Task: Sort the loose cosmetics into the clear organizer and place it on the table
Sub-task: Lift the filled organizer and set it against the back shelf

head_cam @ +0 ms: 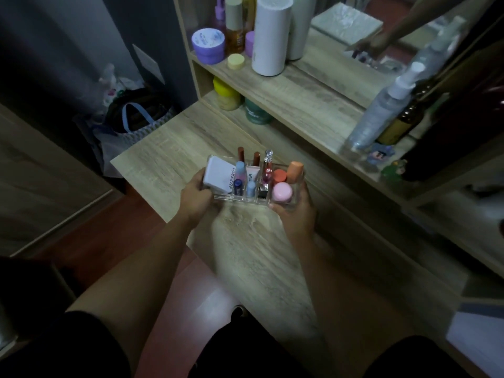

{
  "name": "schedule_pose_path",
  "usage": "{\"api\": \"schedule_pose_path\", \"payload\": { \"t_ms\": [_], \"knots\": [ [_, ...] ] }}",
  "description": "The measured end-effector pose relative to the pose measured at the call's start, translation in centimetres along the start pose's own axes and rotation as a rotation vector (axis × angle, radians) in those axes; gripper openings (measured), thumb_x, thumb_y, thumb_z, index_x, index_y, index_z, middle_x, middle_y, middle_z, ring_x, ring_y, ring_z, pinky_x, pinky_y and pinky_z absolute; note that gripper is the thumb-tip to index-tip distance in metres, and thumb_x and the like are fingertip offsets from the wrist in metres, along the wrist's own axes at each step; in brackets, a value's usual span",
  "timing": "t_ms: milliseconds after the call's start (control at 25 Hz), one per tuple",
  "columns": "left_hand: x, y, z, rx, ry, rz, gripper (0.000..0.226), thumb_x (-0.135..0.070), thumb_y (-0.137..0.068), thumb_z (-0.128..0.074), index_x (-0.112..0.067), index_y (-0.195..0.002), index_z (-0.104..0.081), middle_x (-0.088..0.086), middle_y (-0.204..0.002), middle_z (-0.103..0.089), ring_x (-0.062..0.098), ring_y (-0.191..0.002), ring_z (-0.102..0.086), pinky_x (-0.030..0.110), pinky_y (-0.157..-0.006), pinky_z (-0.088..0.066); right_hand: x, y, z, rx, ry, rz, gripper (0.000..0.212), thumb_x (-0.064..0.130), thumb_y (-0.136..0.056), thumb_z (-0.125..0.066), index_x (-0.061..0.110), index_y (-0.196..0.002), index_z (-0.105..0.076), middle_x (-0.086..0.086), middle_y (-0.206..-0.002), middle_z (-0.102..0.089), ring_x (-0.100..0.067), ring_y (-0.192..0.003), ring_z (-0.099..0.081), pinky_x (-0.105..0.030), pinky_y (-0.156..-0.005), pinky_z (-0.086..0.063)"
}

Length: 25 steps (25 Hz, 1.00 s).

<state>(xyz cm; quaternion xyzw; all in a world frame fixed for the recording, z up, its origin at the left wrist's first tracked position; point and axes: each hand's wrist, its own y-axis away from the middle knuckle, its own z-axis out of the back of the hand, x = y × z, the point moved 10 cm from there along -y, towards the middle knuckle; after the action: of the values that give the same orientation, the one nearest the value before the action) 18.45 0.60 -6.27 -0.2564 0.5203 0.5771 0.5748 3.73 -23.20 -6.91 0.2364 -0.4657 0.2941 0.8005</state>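
Observation:
The clear organizer [296,199] is held between both hands over the wooden table [169,156], near its front part. My left hand [195,199] grips its left end and my right hand [296,214] cups its right end from below. Inside stand a white box [216,174], blue-capped tubes [240,170], two brown lipsticks [241,154], a clear pink gloss [267,166], a pink jar [282,191] and orange-capped items [294,170]. Whether the organizer touches the table I cannot tell.
A raised shelf behind holds a purple jar [208,45], a tall white cylinder [270,34] and bottles. A yellow jar [227,94] and green jar [256,111] sit under it. A clear spray bottle [381,110] stands right, by a mirror. A bag [136,115] lies on the floor, left.

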Motion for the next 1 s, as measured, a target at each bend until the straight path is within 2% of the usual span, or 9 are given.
{"api": "schedule_pose_path", "payload": {
  "t_ms": [160, 360, 440, 560, 680, 800, 920, 1000],
  "knots": [
    [-1.9, 0.9, -3.2, 0.080, -0.046, -0.041, 0.053, 0.003, -0.078, -0.055, -0.022, -0.124, -0.058, 0.006, -0.121, -0.066, 0.017, -0.106, -0.061, 0.032, -0.094, -0.050, -0.7, 2.0, 4.0, -0.131, -0.028, -0.019, 0.105, 0.011, -0.057, -0.088, 0.023, -0.145, -0.032, -0.010, -0.125, -0.065, -0.021, -0.111, -0.062, -0.033, -0.096, -0.050],
    [-2.9, 2.5, -7.3, 0.173, -0.103, -0.041, 0.054, 0.000, -0.077, -0.055, -0.022, -0.126, -0.056, 0.008, -0.121, -0.066, 0.023, -0.106, -0.062, 0.038, -0.093, -0.053, -3.7, 4.7, 7.6, -0.201, -0.084, -0.106, 0.100, 0.010, -0.061, -0.085, 0.026, -0.144, -0.032, -0.007, -0.134, -0.058, -0.024, -0.121, -0.055, -0.046, -0.101, -0.047],
    [-3.4, 3.7, -9.4, 0.227, -0.123, -0.045, 0.052, -0.007, -0.075, -0.056, -0.023, -0.124, -0.057, 0.007, -0.116, -0.067, 0.026, -0.104, -0.063, 0.038, -0.089, -0.054, -5.0, 5.8, 9.4, -0.238, -0.028, -0.138, 0.103, 0.016, -0.063, -0.086, 0.028, -0.146, -0.026, -0.006, -0.140, -0.052, -0.026, -0.125, -0.052, -0.045, -0.103, -0.045],
    [-3.8, 5.2, -12.3, 0.283, -0.187, -0.083, 0.051, -0.002, -0.078, -0.054, -0.022, -0.125, -0.056, 0.011, -0.119, -0.066, 0.028, -0.107, -0.061, 0.042, -0.094, -0.052, -7.0, 8.0, 12.0, -0.317, 0.084, -0.194, 0.108, 0.027, -0.063, -0.085, 0.027, -0.149, -0.019, -0.009, -0.140, -0.052, -0.031, -0.120, -0.055, -0.039, -0.099, -0.047],
    [-4.5, 6.8, -14.7, 0.341, -0.239, -0.136, 0.050, -0.005, -0.082, -0.054, -0.022, -0.129, -0.054, 0.011, -0.124, -0.063, 0.024, -0.106, -0.059, 0.034, -0.090, -0.048, -8.8, 10.1, 13.8, -0.344, 0.147, -0.250, 0.102, 0.036, -0.070, -0.079, 0.026, -0.150, -0.016, -0.016, -0.123, -0.064, -0.037, -0.101, -0.064, -0.039, -0.087, -0.050],
    [-4.8, 8.9, -17.4, 0.417, -0.229, -0.160, 0.047, -0.009, -0.083, -0.058, -0.021, -0.128, -0.055, 0.011, -0.123, -0.065, 0.021, -0.103, -0.060, 0.031, -0.087, -0.048, -10.6, 12.0, 15.8, -0.371, 0.173, -0.303, 0.096, 0.037, -0.072, -0.077, 0.020, -0.149, -0.021, -0.017, -0.114, -0.068, -0.037, -0.097, -0.066, -0.038, -0.084, -0.051],
    [-5.0, 10.7, -19.6, 0.483, -0.196, -0.155, 0.047, -0.008, -0.085, -0.060, -0.019, -0.130, -0.053, 0.009, -0.125, -0.062, 0.019, -0.104, -0.058, 0.026, -0.080, -0.047, -11.5, 13.2, 17.7, -0.432, 0.134, -0.304, 0.092, 0.032, -0.071, -0.079, 0.014, -0.146, -0.029, -0.019, -0.124, -0.062, -0.038, -0.104, -0.063, -0.040, -0.089, -0.051],
    [-5.3, 11.3, -20.6, 0.500, -0.180, -0.160, 0.046, -0.007, -0.085, -0.061, -0.019, -0.129, -0.053, 0.009, -0.123, -0.063, 0.019, -0.100, -0.058, 0.017, -0.070, -0.049, -11.8, 13.5, 18.7, -0.460, 0.144, -0.294, 0.091, 0.030, -0.069, -0.080, 0.012, -0.145, -0.032, -0.020, -0.126, -0.061, -0.039, -0.105, -0.062, -0.039, -0.089, -0.049]
  ]
}}
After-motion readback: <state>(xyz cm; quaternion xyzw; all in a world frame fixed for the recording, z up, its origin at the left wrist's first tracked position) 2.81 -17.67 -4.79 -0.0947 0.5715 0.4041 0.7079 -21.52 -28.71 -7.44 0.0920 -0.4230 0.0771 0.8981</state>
